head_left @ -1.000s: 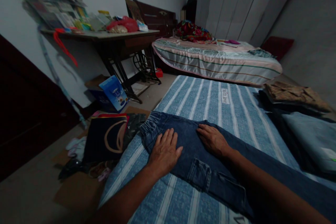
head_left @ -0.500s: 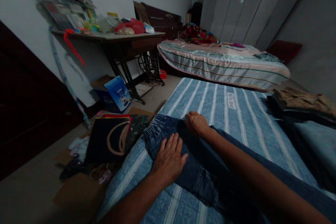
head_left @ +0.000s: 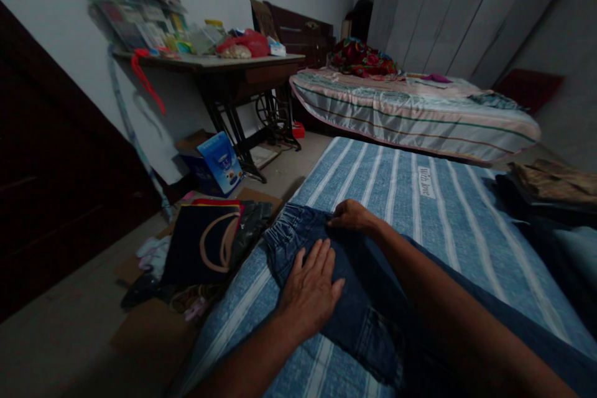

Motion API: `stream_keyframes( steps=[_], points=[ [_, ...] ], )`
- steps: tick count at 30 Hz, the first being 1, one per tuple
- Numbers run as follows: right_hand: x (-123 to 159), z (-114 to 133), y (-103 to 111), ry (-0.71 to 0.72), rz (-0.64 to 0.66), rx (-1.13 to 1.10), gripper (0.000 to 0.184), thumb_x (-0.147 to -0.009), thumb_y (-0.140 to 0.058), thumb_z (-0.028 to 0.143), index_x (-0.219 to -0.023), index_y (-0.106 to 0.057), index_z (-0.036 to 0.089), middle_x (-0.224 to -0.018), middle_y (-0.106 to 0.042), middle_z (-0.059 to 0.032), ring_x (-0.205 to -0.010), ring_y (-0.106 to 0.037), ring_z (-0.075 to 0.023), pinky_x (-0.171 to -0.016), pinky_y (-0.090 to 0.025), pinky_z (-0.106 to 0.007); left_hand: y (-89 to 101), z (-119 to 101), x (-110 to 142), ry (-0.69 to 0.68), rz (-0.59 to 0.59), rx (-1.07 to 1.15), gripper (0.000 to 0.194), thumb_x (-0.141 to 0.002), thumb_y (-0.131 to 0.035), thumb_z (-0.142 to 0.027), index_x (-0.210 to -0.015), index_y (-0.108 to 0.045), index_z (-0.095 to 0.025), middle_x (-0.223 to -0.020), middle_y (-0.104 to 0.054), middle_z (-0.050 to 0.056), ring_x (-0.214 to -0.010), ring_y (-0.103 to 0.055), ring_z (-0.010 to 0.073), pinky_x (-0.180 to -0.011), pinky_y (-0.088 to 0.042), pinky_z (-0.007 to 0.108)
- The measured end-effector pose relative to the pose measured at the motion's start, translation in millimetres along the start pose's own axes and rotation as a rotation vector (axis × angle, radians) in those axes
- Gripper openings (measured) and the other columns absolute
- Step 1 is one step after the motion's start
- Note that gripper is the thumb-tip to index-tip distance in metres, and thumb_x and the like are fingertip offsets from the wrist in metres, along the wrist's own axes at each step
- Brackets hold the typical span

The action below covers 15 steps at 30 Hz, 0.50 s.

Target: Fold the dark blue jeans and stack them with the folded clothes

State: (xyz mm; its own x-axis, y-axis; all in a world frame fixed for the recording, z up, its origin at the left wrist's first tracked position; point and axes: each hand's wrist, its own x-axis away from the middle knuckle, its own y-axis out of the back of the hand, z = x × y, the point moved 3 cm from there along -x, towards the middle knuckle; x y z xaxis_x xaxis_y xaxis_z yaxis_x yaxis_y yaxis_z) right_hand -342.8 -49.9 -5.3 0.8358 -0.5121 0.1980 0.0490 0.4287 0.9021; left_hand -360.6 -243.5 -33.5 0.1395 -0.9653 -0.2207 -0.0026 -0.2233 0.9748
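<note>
Dark blue jeans [head_left: 351, 308] lie across the blue-and-white striped bedspread [head_left: 373, 177], their gathered elastic waistband [head_left: 286, 227] toward the left. My left hand [head_left: 311, 286] rests flat on the denim just below the waistband, fingers stretched out. At the far edge of the jeans, my right hand [head_left: 352, 216] is closed, its curled fingers gripping the cloth. A cargo-style pocket [head_left: 380, 339] shows on the near leg. My right forearm and the dark shadow hide part of the legs.
Folded clothes [head_left: 555, 180] are stacked along the right side. On the left, a dark garment with a tan loop [head_left: 200, 242] lies over cardboard near a blue box [head_left: 219, 165]. Beyond stand a cluttered sewing-machine table [head_left: 205, 63] and another bed [head_left: 410, 112].
The view has shifted, so the room appears farther right. My left hand stays flat on the jeans, and my right hand remains closed at their far edge, turned slightly.
</note>
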Motion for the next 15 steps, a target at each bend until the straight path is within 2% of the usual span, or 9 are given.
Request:
stream_keyframes(
  steps=[3,5,8,11,15],
  points=[
    [-4,-3,-1,0.034,0.007,-0.012,0.039,-0.087,-0.053,0.049,-0.082,-0.07,0.015,-0.068,-0.065,0.0008,-0.061,-0.058,-0.0096,-0.05,-0.035,-0.018,-0.9,0,0,0.005,0.004,-0.002,0.052,-0.094,-0.034,-0.045,-0.134,-0.047,-0.015,-0.146,-0.04,0.01,-0.136,-0.033,0.0248,-0.11,-0.026,0.047],
    [-5,-5,-4,0.047,-0.03,0.019,0.038,-0.088,-0.052,0.049,-0.081,-0.069,0.015,-0.071,-0.065,-0.0005,-0.066,-0.059,-0.0111,-0.052,-0.035,-0.019,-1.0,0,1,0.002,0.012,-0.006,0.053,-0.094,-0.033,-0.045,-0.135,-0.046,-0.014,-0.147,-0.038,0.01,-0.137,-0.031,0.0247,-0.11,-0.027,0.047],
    [-4,-8,-10,0.049,-0.101,0.093,0.039,-0.09,-0.049,0.05,-0.087,-0.068,0.017,-0.081,-0.068,-0.0043,-0.077,-0.062,-0.0153,-0.058,-0.036,-0.022,-0.2,-1,2,0.004,0.021,-0.019,0.053,-0.094,-0.034,-0.046,-0.135,-0.045,-0.014,-0.148,-0.037,0.009,-0.138,-0.029,0.0254,-0.11,-0.027,0.048],
    [0,-8,-16,0.041,-0.158,0.176,0.047,-0.093,-0.039,0.056,-0.095,-0.066,0.018,-0.089,-0.07,-0.0098,-0.086,-0.064,-0.0207,-0.066,-0.039,-0.025,1.3,-1,1,0.019,0.025,-0.036,0.053,-0.093,-0.037,-0.047,-0.135,-0.047,-0.016,-0.148,-0.037,0.007,-0.138,-0.029,0.027,-0.11,-0.027,0.047],
    [5,-6,-20,0.037,-0.206,0.261,0.056,-0.094,-0.026,0.06,-0.1,-0.063,0.018,-0.094,-0.07,-0.0129,-0.089,-0.065,-0.0236,-0.07,-0.041,-0.028,2.9,-2,0,0.043,0.04,-0.048,0.053,-0.092,-0.037,-0.048,-0.135,-0.047,-0.017,-0.147,-0.039,0.008,-0.136,-0.032,0.0282,-0.109,-0.029,0.047]
  ],
)
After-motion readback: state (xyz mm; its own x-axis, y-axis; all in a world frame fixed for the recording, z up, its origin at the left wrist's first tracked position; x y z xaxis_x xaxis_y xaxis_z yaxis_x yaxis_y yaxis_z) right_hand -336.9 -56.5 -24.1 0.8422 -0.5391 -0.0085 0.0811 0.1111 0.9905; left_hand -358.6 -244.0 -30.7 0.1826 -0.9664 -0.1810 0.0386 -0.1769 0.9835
